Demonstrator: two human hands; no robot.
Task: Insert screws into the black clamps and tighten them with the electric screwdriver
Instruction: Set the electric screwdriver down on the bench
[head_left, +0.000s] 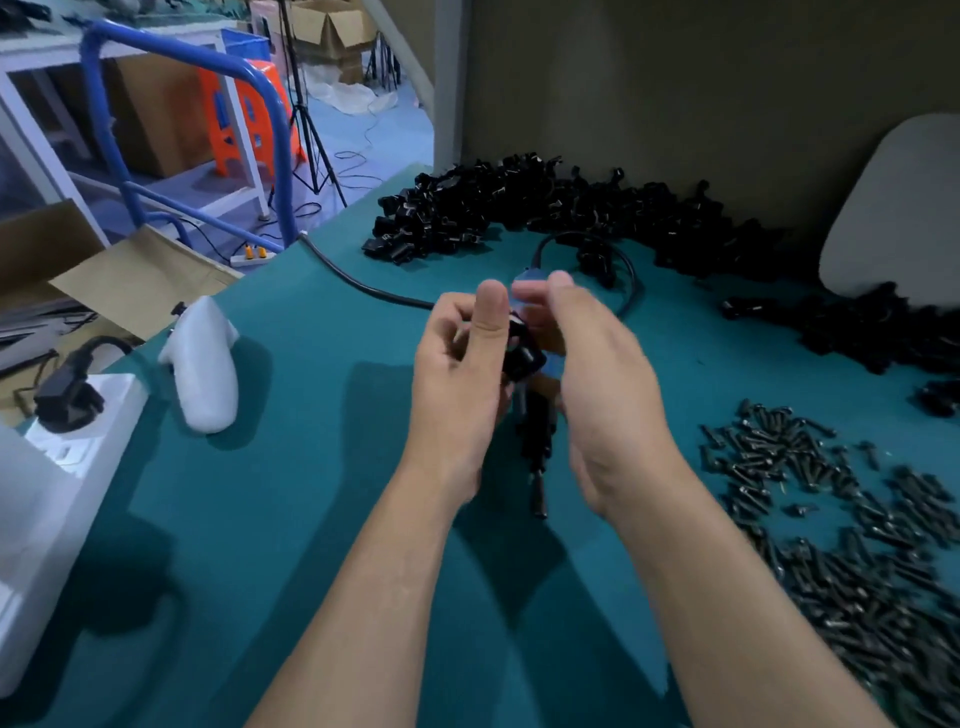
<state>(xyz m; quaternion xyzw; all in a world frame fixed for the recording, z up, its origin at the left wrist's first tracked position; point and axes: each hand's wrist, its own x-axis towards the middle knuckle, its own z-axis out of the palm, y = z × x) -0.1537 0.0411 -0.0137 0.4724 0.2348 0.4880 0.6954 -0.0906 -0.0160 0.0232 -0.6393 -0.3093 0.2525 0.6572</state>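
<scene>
My left hand (460, 364) pinches a black clamp (522, 356) between thumb and fingers, above the middle of the green table. My right hand (602, 384) is close beside it. Its thumb and forefinger meet just above the clamp in a pinch, blurred, seemingly on a small screw I cannot make out. The electric screwdriver (537, 441), blue body and black nose, lies under both hands, tip towards me, cable looping away behind. Loose black screws (831, 519) are spread at the right. Black clamps (493, 208) are heaped along the back.
More clamps (857, 327) lie in a band at the right. A grey board (898, 208) leans on the back wall. At the left are a white handheld controller (205, 364) and a white power strip (78, 415) with a black plug. The table (322, 467) edge runs diagonally at the left.
</scene>
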